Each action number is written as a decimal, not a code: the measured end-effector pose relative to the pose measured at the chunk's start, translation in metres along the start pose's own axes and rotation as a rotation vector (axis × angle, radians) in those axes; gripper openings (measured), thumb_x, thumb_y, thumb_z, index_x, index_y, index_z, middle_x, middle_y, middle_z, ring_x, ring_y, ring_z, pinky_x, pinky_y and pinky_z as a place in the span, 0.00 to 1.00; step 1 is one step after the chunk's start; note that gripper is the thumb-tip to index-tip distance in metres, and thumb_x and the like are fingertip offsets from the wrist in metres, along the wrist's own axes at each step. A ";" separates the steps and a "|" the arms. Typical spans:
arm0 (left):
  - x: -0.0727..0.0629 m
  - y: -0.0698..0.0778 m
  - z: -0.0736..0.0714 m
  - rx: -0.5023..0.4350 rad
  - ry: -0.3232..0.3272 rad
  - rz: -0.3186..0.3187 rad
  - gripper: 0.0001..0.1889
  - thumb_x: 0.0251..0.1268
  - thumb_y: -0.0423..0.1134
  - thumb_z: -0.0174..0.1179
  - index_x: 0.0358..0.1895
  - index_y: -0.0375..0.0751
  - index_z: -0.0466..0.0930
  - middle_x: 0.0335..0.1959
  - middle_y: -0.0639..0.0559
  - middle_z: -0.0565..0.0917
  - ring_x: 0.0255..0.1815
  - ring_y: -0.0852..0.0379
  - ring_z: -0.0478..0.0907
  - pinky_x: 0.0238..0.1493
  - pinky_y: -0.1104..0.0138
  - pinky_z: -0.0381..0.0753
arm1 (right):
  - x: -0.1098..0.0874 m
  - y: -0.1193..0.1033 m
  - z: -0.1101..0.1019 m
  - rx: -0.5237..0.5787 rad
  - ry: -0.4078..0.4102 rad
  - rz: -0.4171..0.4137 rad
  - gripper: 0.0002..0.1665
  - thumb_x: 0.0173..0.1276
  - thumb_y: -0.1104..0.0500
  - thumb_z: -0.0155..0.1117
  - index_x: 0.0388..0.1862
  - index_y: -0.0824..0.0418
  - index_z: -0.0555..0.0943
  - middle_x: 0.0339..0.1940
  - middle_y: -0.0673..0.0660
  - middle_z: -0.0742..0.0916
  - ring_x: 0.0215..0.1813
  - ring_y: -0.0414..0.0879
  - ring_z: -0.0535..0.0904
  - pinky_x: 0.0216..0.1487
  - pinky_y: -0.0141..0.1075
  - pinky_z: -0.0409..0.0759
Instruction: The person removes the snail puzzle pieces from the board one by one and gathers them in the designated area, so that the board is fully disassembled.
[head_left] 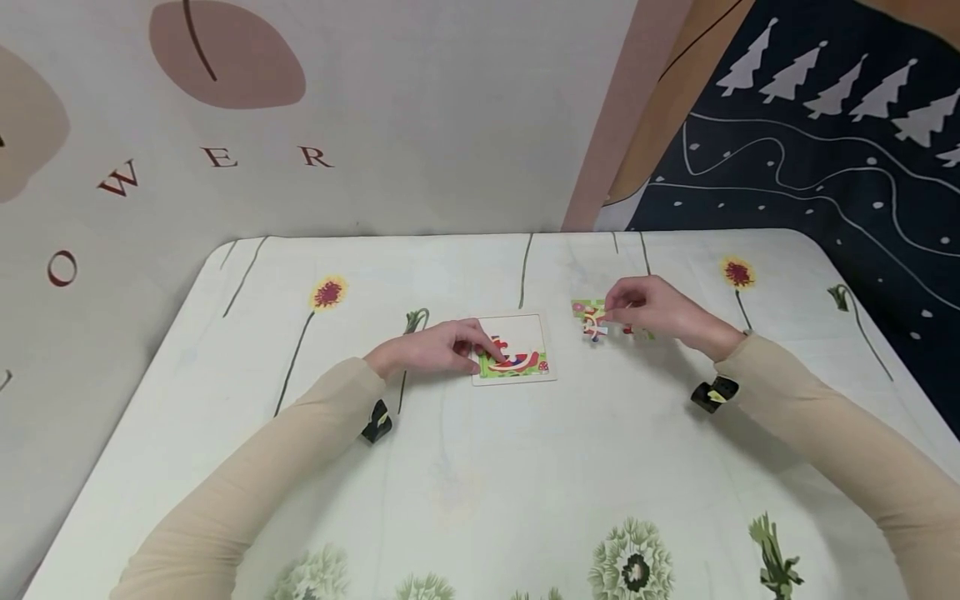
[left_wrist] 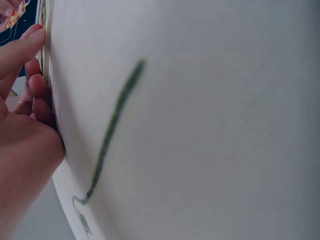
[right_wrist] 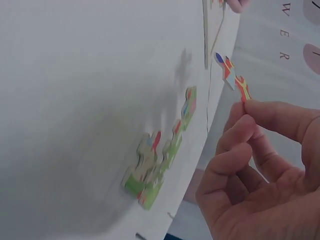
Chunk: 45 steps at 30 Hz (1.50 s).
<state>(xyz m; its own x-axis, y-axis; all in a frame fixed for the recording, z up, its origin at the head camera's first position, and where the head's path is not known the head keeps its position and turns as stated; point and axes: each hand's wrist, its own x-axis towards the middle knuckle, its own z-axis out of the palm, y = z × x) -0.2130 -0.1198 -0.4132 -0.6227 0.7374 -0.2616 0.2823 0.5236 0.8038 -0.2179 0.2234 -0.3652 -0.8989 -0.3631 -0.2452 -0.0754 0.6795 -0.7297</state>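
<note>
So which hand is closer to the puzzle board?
The left hand. It is at the left side of the puzzle board, fingers reaching over it. The right hand is farther off, right of the board, pinching a piece.

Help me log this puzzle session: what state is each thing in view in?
Puzzle board: flat on the table, partly filled, upper part bare.
Held piece: pinched, raised off the table.
Loose pieces: lying on the table, outside the board.
Left hand: fingers resting on the board.
Right hand: pinching the held piece.
</note>
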 end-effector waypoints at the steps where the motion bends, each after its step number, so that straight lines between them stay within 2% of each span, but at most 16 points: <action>1: 0.000 0.000 0.000 -0.002 0.001 0.000 0.18 0.64 0.28 0.61 0.55 0.45 0.85 0.44 0.49 0.75 0.38 0.55 0.65 0.41 0.69 0.65 | -0.001 0.001 -0.001 -0.008 -0.002 -0.004 0.11 0.70 0.58 0.65 0.45 0.65 0.80 0.38 0.58 0.84 0.35 0.45 0.76 0.36 0.33 0.73; 5: 0.000 0.000 0.000 -0.006 0.003 -0.003 0.18 0.64 0.28 0.61 0.55 0.46 0.86 0.45 0.49 0.75 0.38 0.55 0.65 0.42 0.68 0.65 | -0.003 0.005 -0.005 -0.035 -0.009 0.001 0.12 0.69 0.58 0.66 0.44 0.66 0.81 0.37 0.57 0.84 0.35 0.44 0.75 0.36 0.33 0.72; 13: -0.001 0.001 0.000 0.001 0.006 -0.009 0.18 0.64 0.29 0.60 0.55 0.46 0.86 0.44 0.49 0.75 0.38 0.55 0.65 0.43 0.68 0.65 | -0.003 0.017 -0.011 -0.062 -0.075 0.016 0.09 0.70 0.63 0.61 0.45 0.68 0.80 0.39 0.61 0.86 0.36 0.43 0.72 0.37 0.34 0.70; 21: -0.001 0.000 0.000 0.011 0.004 -0.005 0.18 0.64 0.29 0.60 0.55 0.46 0.85 0.44 0.49 0.75 0.38 0.55 0.66 0.42 0.68 0.65 | 0.001 0.024 -0.014 -0.066 -0.081 0.023 0.09 0.72 0.63 0.60 0.45 0.68 0.80 0.40 0.60 0.85 0.36 0.44 0.71 0.38 0.35 0.69; 34: -0.003 0.003 0.000 0.021 -0.008 -0.004 0.19 0.65 0.29 0.58 0.56 0.47 0.85 0.48 0.48 0.75 0.41 0.54 0.67 0.44 0.67 0.66 | 0.015 0.032 -0.019 -0.083 -0.143 0.038 0.09 0.71 0.62 0.61 0.44 0.68 0.81 0.30 0.51 0.74 0.36 0.45 0.66 0.39 0.38 0.64; 45: 0.000 0.000 0.000 0.011 -0.009 -0.010 0.19 0.65 0.28 0.58 0.56 0.47 0.85 0.49 0.48 0.75 0.41 0.54 0.67 0.44 0.66 0.67 | 0.019 0.033 -0.014 -0.114 -0.127 0.040 0.08 0.69 0.62 0.63 0.41 0.68 0.82 0.26 0.50 0.74 0.32 0.46 0.65 0.35 0.38 0.62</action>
<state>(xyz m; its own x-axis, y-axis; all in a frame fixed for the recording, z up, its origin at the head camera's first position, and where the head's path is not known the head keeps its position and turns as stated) -0.2126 -0.1200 -0.4131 -0.6190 0.7358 -0.2747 0.2843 0.5360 0.7949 -0.2439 0.2480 -0.3851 -0.8412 -0.4068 -0.3562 -0.0956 0.7604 -0.6424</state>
